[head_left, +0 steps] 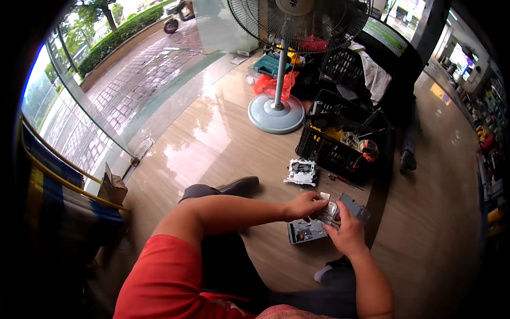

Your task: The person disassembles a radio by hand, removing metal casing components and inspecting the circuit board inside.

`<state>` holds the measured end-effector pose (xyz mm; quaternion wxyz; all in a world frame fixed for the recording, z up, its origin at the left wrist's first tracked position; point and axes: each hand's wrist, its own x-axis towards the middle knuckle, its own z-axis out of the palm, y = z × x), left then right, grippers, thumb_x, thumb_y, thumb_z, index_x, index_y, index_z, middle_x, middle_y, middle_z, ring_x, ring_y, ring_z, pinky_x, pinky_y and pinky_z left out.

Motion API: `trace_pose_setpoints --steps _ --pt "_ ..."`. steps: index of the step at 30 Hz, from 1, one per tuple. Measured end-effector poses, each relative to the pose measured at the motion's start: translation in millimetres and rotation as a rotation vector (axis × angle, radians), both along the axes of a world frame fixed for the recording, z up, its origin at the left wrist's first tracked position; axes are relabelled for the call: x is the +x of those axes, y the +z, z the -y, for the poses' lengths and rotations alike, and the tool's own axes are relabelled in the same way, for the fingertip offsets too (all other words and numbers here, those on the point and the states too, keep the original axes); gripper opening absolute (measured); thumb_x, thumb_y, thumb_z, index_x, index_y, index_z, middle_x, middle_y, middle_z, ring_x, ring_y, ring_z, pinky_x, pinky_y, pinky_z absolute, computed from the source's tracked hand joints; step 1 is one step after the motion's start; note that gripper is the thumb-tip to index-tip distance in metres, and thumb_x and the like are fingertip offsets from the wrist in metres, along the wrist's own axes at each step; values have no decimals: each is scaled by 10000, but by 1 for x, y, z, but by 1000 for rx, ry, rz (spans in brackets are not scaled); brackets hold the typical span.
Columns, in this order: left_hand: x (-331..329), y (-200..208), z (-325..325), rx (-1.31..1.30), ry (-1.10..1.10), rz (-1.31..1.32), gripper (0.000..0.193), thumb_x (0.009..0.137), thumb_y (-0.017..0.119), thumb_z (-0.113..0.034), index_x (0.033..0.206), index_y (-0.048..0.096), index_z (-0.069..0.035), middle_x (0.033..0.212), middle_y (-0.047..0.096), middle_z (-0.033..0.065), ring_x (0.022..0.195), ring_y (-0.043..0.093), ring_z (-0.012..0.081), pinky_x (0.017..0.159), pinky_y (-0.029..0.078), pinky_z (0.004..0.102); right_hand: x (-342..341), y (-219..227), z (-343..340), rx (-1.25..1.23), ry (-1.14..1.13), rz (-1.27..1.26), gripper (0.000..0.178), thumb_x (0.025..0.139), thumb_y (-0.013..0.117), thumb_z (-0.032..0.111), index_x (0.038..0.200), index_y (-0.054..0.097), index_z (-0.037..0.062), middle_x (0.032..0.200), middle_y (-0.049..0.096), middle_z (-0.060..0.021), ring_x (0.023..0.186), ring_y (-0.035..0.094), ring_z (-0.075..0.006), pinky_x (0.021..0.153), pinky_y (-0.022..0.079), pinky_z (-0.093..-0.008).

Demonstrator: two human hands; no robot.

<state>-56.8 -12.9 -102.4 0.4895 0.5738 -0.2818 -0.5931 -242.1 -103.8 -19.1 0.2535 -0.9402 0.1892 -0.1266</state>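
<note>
Between my two hands is a small clear, silvery plastic piece; its exact kind is too small to make out. The fingers of my left hand pinch it from the left, while my right hand grips its right side with thumb and fingers. Just below my hands, an opened grey device casing lies on the floor with small parts inside. A flat grey panel shows behind my right hand. Farther off lies a white plastic frame with a dark middle.
A thin screwdriver lies right of the white frame. Beyond stands a black crate of tools, beside a standing fan's round base. A red plastic bag and a teal case sit behind it. My shoe rests at left.
</note>
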Motion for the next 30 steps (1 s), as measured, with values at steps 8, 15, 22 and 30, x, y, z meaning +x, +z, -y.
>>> trace_pose_setpoints --steps 8,15,22,30 --pt "-2 -1 0 -71 -75 4 632 932 685 -396 1377 437 -21 943 657 97 756 623 145 618 504 280 -3 5 6 136 -59 -6 709 699 853 207 1294 503 47 921 648 -144 845 652 -318 749 527 -398" --pt "1 -5 -2 -101 -135 -20 764 904 692 -267 1507 293 -21 1201 621 161 843 631 181 677 525 293 -2 11 5 157 -70 -54 682 720 838 225 1281 493 46 1008 687 -164 933 681 -336 802 537 -423" --pt "-6 12 -5 -159 -285 400 1017 795 745 -120 1578 98 -80 1433 469 234 1045 665 297 854 562 376 -4 9 7 168 -67 -66 685 723 832 226 1286 491 40 1014 681 -167 942 673 -339 814 533 -431" --pt "-5 8 -21 -281 -236 513 1149 732 828 -137 1583 58 -97 1433 447 243 1088 647 305 902 555 383 3 7 -6 231 -46 -96 700 719 837 238 1295 494 36 1010 678 -176 943 676 -324 810 537 -415"
